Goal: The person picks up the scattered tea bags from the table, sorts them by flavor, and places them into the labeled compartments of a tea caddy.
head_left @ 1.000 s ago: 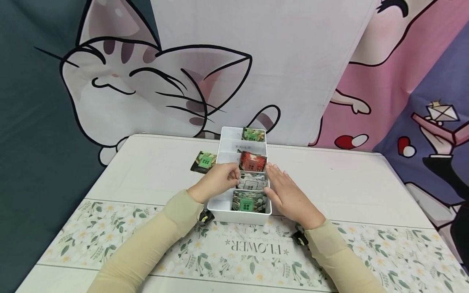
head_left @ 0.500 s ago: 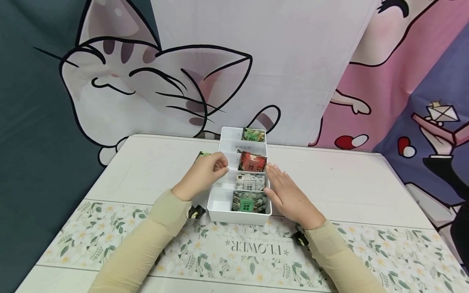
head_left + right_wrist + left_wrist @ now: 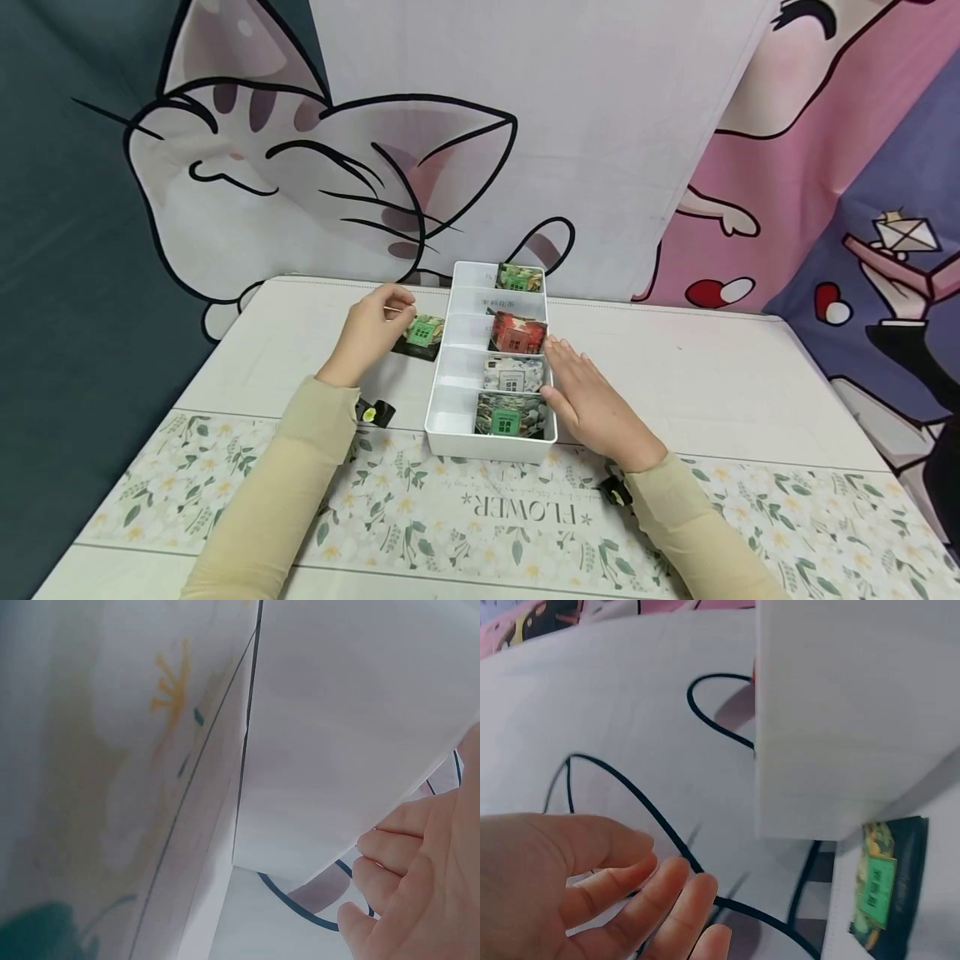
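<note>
A white compartment box stands on the table with tea sachets in it. From near to far they are a dark-green sachet, a white one, a red one and a yellow-green one. Left of the box, another green tea sachet lies on the table, also visible in the left wrist view. My left hand hovers beside that sachet, fingers loosely bent around nothing. My right hand rests with nearly straight fingers against the box's right side.
A floral table runner with the word FLOWER crosses the near part of the white table. Behind the far edge hangs a cloth printed with cartoon cats. Small black devices sit at both wrists.
My left hand has withdrawn from the white sachet's compartment and moved left to beside the loose green sachet. The white sachet now lies flatter. My right hand has stayed put.
</note>
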`<state>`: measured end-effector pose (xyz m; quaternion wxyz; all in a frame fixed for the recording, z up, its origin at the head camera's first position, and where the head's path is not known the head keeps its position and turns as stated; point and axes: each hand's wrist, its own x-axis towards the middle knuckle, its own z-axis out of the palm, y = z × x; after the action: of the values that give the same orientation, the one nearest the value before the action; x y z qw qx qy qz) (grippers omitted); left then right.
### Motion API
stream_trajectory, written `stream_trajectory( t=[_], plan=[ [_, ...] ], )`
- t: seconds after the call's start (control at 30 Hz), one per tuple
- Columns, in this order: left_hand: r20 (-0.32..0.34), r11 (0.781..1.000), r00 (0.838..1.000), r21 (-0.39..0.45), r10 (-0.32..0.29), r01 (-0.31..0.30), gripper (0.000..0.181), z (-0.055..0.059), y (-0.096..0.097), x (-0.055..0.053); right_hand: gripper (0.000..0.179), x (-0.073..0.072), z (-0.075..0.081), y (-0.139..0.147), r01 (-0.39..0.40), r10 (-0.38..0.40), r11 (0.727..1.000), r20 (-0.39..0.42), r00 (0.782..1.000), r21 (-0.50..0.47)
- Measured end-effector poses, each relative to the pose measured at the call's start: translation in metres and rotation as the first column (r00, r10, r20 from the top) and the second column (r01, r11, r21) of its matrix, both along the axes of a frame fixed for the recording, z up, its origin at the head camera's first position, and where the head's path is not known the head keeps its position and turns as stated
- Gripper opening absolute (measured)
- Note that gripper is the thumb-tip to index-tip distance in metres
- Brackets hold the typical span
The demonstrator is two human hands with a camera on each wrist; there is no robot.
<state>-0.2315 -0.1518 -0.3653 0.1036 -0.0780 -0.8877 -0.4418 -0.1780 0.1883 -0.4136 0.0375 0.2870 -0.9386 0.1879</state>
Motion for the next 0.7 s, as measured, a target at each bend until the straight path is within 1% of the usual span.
stream_trajectory(
  t=[0.1,0.2,0.37,0.53,0.63,0.7],
  plan=[
    [0.038,0.999,0.999,0.042,0.029,-0.031,0.021,-0.007,-0.006,-0.008,0.066,0.000,0.000,0.000,0.001,-0.001,1.000,-0.003,1.000,0.002],
    [0.076,0.996,0.996,0.063,0.055,-0.060,0.021,-0.016,-0.010,-0.016,0.066,-0.001,-0.001,0.000,-0.001,0.001,1.000,-0.003,1.000,0.000],
    [0.127,0.993,0.987,0.043,0.102,-0.108,0.024,-0.028,-0.016,-0.024,0.066,0.000,-0.001,0.000,-0.003,0.003,1.000,0.004,1.000,-0.003],
    [0.168,0.989,0.975,0.011,0.145,-0.149,0.026,-0.033,-0.017,-0.030,0.067,0.001,0.000,0.000,-0.003,0.003,1.000,0.007,1.000,0.000],
    [0.217,0.990,0.966,-0.006,0.140,-0.142,0.029,-0.034,-0.016,-0.034,0.067,0.001,0.001,0.000,0.000,0.000,1.000,0.011,1.000,0.000],
    [0.265,0.990,0.955,-0.004,0.135,-0.139,0.031,-0.036,-0.017,-0.037,0.066,0.001,0.001,0.000,0.001,-0.001,1.000,0.013,1.000,0.002]
  ],
)
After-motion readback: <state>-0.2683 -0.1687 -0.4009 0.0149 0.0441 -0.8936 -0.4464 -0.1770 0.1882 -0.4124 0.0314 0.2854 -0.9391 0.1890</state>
